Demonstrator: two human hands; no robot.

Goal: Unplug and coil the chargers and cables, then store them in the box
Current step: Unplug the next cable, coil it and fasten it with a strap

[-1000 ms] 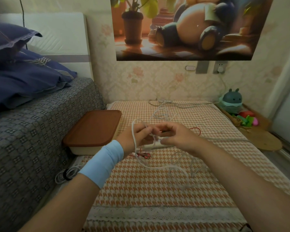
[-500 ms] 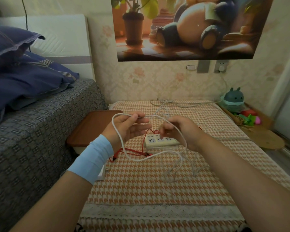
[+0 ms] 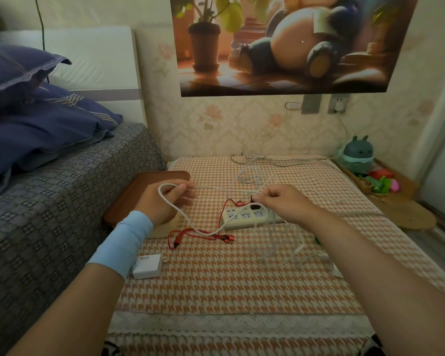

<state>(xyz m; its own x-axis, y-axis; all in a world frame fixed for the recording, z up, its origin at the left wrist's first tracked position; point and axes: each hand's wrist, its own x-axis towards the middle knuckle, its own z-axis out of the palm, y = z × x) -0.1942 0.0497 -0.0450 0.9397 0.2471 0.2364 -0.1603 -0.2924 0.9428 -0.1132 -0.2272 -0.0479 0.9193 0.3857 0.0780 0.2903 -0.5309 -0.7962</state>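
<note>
While the bed (image 3: 62,206) with its dark blue pillows fills the left side, the bench (image 3: 216,291) under an orange houndstooth cloth takes the middle of the view. The box (image 3: 136,194) sits at the bench's left rear corner against the bed. Its brown lid is on, so what it holds cannot be seen; no cable or charger shows in it, and all of them lie out on the cloth. A white power strip (image 3: 244,214) lies near the centre. The white cable (image 3: 174,208) runs from hand to hand above it, sags down to the cloth and trails off in loose loops to the right. The left grip (image 3: 165,202), in front of the box, has its fingers curled round a loop of this cable. The right grip (image 3: 280,204), above the strip's right end, pinches the same cable between thumb and fingertips. A red cable (image 3: 190,231) lies tangled on the cloth just in front of the strip, and a white charger (image 3: 148,265) marked 90W rests beside the left wrist's blue band (image 3: 123,242). Compared with half a second ago, the hands have drawn further apart, pulling the cable out into a longer span, and the charger now shows in full.
</note>
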